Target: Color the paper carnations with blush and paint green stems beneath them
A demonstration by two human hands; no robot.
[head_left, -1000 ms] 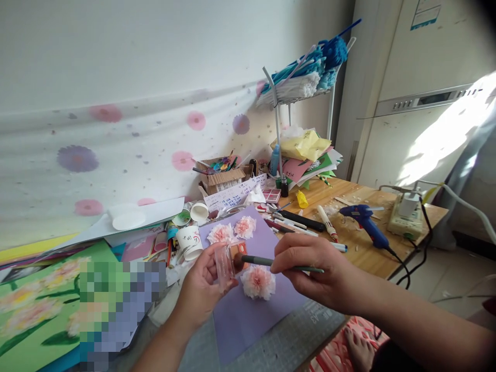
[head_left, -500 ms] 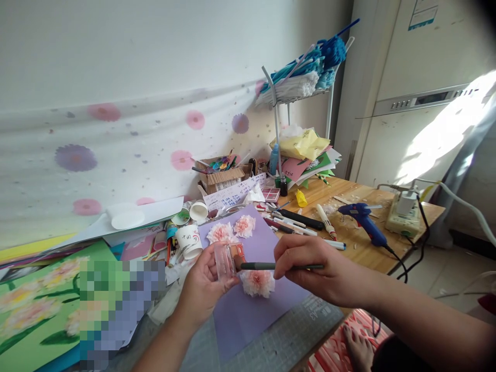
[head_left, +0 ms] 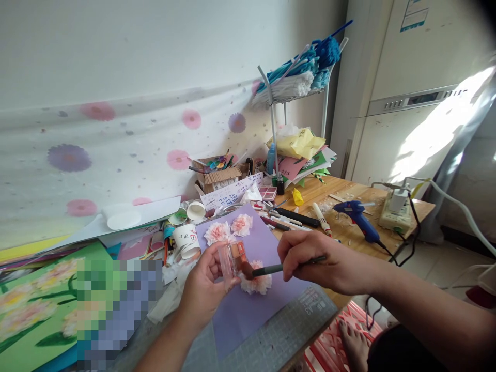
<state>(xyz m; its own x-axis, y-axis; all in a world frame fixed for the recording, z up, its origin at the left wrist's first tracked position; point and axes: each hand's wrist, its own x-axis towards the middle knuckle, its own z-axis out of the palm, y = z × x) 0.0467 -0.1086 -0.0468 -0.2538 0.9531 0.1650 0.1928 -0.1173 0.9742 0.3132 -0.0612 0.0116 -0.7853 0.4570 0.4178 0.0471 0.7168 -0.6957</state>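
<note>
A wooden table carries a grey cutting mat, on which a purple sheet lies slanted away from the person. The right hand is over the sheet's right side, thumb and fingers pinched together on the handle of a brush. The left hand is over the sheet's left edge, fingers curled and thumb closed on an opened palette, its clear lid next to the palm. Governing relation: the palette lies to the left of the right fingertips; the brush's long axis runs sideways between the two, nearly level, handle end slightly raised at the right. The bristle head overlaps the palette's near right corner in view; contact cannot be confirmed. No object is seen between bristles and palette. The front flower sits on the sheet directly beneath the brush, partly masked by it; the rear left flower and rear right flower lie beyond the palette. To the left, paper cups stand or lie near the left hand; to the right, a blue glue gun and assorted pens lie beyond the right hand.
</note>
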